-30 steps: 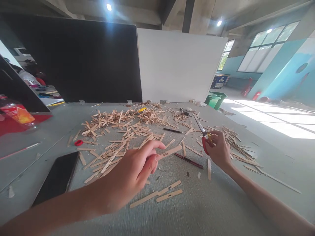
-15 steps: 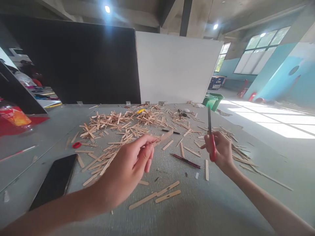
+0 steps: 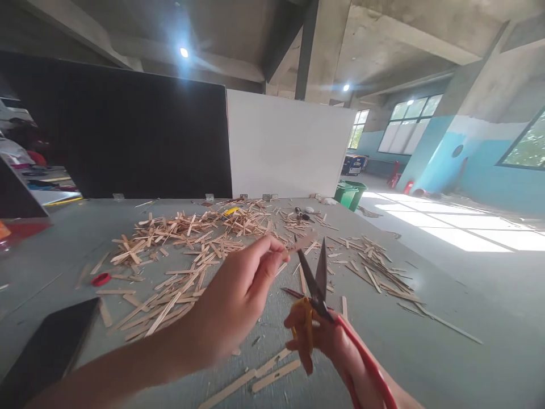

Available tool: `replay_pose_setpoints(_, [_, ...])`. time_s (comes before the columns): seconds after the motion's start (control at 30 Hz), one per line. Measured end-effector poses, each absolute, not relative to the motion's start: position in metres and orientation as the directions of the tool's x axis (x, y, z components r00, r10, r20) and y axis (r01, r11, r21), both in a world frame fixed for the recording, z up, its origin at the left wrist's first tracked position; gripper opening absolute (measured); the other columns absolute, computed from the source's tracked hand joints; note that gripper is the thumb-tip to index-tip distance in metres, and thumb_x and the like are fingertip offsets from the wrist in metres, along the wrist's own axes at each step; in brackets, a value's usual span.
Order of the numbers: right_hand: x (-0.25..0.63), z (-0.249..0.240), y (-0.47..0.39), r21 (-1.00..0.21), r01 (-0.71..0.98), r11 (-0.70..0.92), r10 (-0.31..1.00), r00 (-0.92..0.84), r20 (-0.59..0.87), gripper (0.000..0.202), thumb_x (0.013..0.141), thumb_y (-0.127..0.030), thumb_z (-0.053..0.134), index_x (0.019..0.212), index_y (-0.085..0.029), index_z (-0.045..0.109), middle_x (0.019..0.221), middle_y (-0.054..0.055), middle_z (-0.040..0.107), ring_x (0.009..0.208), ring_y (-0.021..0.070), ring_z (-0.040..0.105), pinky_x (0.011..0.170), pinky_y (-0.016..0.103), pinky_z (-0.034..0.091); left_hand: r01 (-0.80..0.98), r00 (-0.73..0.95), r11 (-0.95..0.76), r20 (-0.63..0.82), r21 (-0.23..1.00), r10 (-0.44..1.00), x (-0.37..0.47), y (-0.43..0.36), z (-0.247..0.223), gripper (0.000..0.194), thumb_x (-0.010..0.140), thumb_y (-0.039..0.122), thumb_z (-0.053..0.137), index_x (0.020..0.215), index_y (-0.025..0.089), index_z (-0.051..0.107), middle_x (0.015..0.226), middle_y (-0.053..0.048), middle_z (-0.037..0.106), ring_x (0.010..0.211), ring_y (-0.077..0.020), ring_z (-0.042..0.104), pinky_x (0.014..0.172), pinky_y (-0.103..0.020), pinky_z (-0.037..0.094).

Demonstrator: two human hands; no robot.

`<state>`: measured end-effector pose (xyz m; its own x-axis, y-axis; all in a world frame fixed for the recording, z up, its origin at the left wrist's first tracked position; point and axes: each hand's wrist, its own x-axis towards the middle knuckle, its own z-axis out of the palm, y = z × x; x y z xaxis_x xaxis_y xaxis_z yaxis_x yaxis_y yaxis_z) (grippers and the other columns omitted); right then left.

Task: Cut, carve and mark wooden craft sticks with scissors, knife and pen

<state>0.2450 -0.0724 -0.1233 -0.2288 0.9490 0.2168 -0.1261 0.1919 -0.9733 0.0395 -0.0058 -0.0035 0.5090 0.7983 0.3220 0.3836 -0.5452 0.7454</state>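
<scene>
My left hand [image 3: 249, 284] pinches a craft stick [image 3: 305, 242] between thumb and fingers, its free end pointing to the upper right. In my right hand [image 3: 334, 341] are scissors [image 3: 315, 291] with a red and a yellow handle. Their dark blades are spread apart, and one tip comes up close to the stick; whether they touch I cannot tell. Below the hands, a craft stick with a slot [image 3: 276, 376] lies on the grey table [image 3: 395, 363], beside other cut sticks. A dark red pen [image 3: 293, 293] is partly hidden behind the scissors.
Loose craft sticks [image 3: 174, 230] are heaped across the middle, with thinner strips [image 3: 387, 272] at the right. A black phone [image 3: 51, 341] and a red ring [image 3: 101, 279] lie left. Black [image 3: 157, 136] and white boards [image 3: 289, 147] stand behind; green bins [image 3: 347, 194] are beyond the table.
My right hand has come left and lower, toward the stick, and the scissors now have their blades spread. My left hand still holds the stick. The view has tilted up and shifted right.
</scene>
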Motion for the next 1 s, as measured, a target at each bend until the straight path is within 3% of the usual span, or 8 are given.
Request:
replay_pose_setpoints(0.13, [0.253, -0.14, -0.084, -0.979, -0.041, 0.201, 0.96, -0.189, 0.205, 0.074, 0.09, -0.088, 0.051, 0.128, -0.028, 0.072, 0.103, 0.01, 0.068, 0.082, 0.0269, 0.065, 0.092, 0.054, 0.055, 0.412, 0.621, -0.557, 0.225, 0.721, 0.75, 0.044, -0.008, -0.019, 0.039, 0.114, 0.049, 0.037, 0.094, 0.025, 0.061, 0.064, 0.007, 0.047, 0.055, -0.0132, 0.041, 0.052, -0.026, 0.035])
replay_pose_setpoints(0.27, [0.255, -0.139, -0.093, -0.986, 0.022, 0.165, 0.969, -0.189, 0.158, 0.072, 0.087, -0.087, 0.058, 0.131, -0.031, 0.072, 0.101, 0.012, 0.069, 0.093, 0.0315, 0.06, 0.081, 0.047, 0.054, 0.387, 0.645, -0.573, 0.232, 0.723, 0.728, 0.05, -0.009, -0.031, 0.041, 0.113, 0.047, 0.037, 0.087, 0.024, 0.059, 0.069, 0.004, 0.059, 0.06, -0.0137, 0.053, 0.058, -0.024, 0.044])
replay_pose_setpoints(0.53, [0.249, -0.11, -0.088, -0.972, 0.143, 0.185, 0.969, -0.194, 0.155, 0.072, 0.085, -0.091, 0.055, 0.111, -0.027, 0.074, 0.086, 0.009, 0.067, 0.073, 0.0262, 0.056, 0.074, 0.044, 0.051, 0.203, 0.69, -0.522, 0.258, 0.828, 0.677, 0.061, -0.014, -0.028, 0.046, 0.112, 0.042, 0.036, 0.086, 0.028, 0.072, 0.066, 0.001, 0.07, 0.063, -0.016, 0.066, 0.063, -0.025, 0.056])
replay_pose_setpoints(0.73, [0.248, -0.111, -0.09, -0.974, 0.172, 0.149, 0.979, -0.167, 0.12, 0.075, 0.082, -0.095, 0.052, 0.112, -0.029, 0.073, 0.085, 0.009, 0.067, 0.077, 0.0276, 0.055, 0.077, 0.045, 0.048, 0.198, 0.748, -0.555, 0.241, 0.808, 0.618, 0.056, -0.011, -0.024, 0.042, 0.111, 0.034, 0.038, 0.09, 0.027, 0.074, 0.071, 0.001, 0.075, 0.063, -0.0156, 0.069, 0.065, -0.025, 0.059])
replay_pose_setpoints(1.0, [0.243, -0.124, -0.088, -0.976, 0.125, 0.18, 0.97, -0.186, 0.155, 0.074, 0.087, -0.091, 0.048, 0.101, -0.022, 0.069, 0.07, 0.001, 0.045, 0.066, 0.0195, 0.043, 0.061, 0.033, 0.047, 0.278, 0.716, -0.653, 0.301, 0.705, 0.63, 0.051, -0.011, -0.03, 0.04, 0.111, 0.033, 0.04, 0.087, 0.026, 0.071, 0.066, 0.004, 0.071, 0.053, -0.0115, 0.062, 0.055, -0.019, 0.05])
